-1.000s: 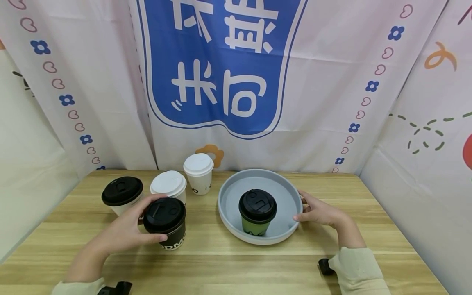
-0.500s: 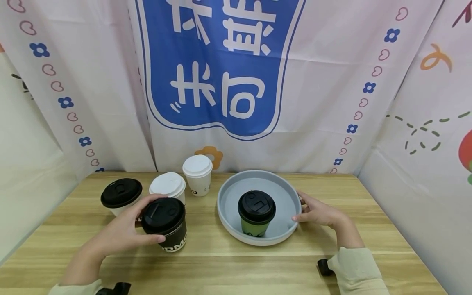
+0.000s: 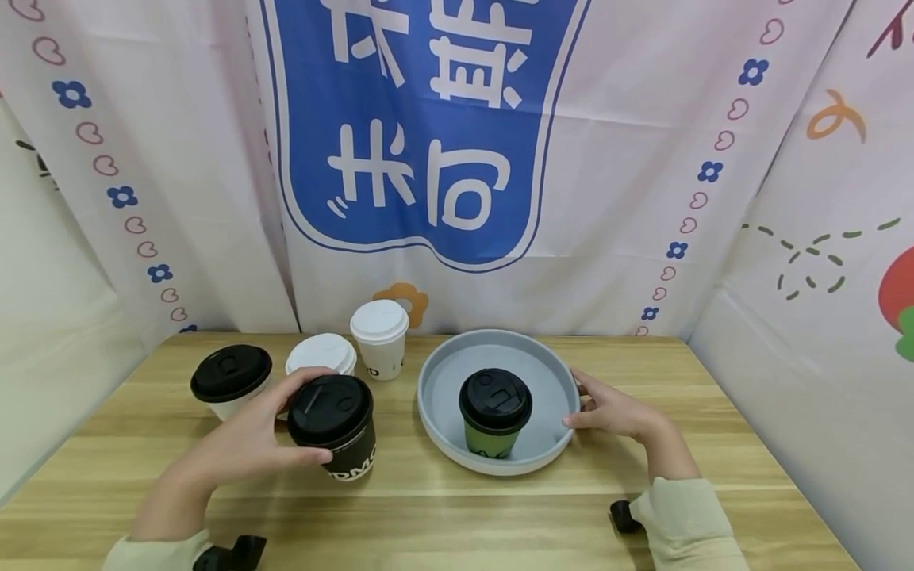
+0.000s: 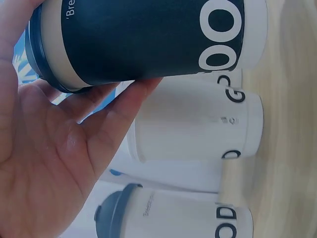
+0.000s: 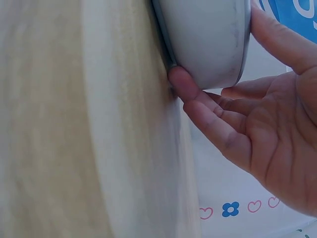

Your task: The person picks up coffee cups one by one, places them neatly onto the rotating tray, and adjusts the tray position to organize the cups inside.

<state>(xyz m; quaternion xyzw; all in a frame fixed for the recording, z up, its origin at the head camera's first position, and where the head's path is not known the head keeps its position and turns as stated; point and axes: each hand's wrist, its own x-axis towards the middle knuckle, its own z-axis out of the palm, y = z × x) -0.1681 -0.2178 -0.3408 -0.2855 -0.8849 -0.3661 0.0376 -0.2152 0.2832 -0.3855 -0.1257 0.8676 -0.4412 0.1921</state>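
Observation:
My left hand (image 3: 236, 448) grips a black paper coffee cup (image 3: 353, 454) with a black lid, thumb on the near side and fingers round the far side. In the left wrist view, the dark cup (image 4: 148, 39) shows large white letters. At the right, my right hand (image 3: 617, 411) holds the rim of a round grey tray (image 3: 493, 347), thumb on top. Fingertips (image 5: 183, 82) reach the tray's underside in the right wrist view. Inside the tray stands a green coffee cup (image 3: 489, 442) with a black lid.
Left of the tray stand a black-lidded white cup (image 3: 230, 377), a white-lidded cup (image 3: 321, 354) partly hidden behind the black one, and another white-lidded cup (image 3: 380, 341) further back. A printed cloth (image 3: 607, 238) hangs behind the wooden table (image 3: 500, 523).
Over the last half second, my left hand has carried the black cup slightly right and toward the back. The right hand keeps its hold on the tray, and the green cup stays put inside.

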